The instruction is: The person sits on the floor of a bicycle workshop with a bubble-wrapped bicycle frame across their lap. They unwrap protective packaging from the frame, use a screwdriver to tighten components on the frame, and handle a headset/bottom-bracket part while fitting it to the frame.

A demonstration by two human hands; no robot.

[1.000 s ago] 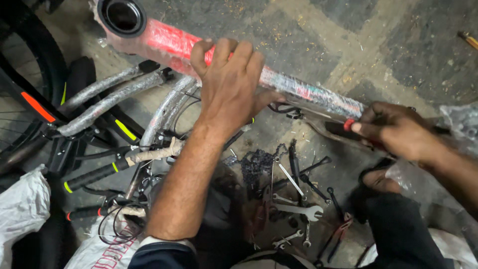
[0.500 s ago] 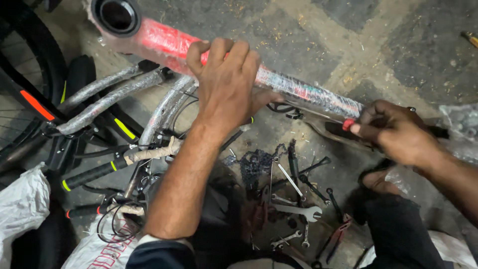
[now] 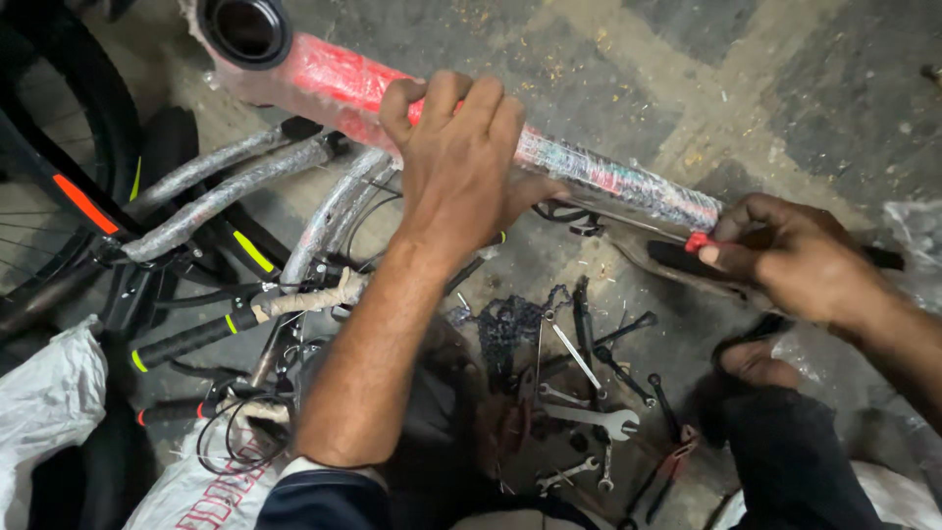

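A red bicycle frame tube, wrapped in clear plastic film, runs from the upper left down to the right. My left hand lies over the tube's middle, fingers curled around it. My right hand is closed on a black cutter with a red tip, its tip at the tube's lower right end. A large round frame opening shows at the top left.
Several spanners and a loose chain lie on the concrete floor below the tube. Film-wrapped grey tubes, a handlebar grip and cables crowd the left. A wheel stands at far left. White bags sit at the bottom left.
My right hand and the cutter have shifted slightly along the tube's lower end. My left hand keeps its hold on the tube.
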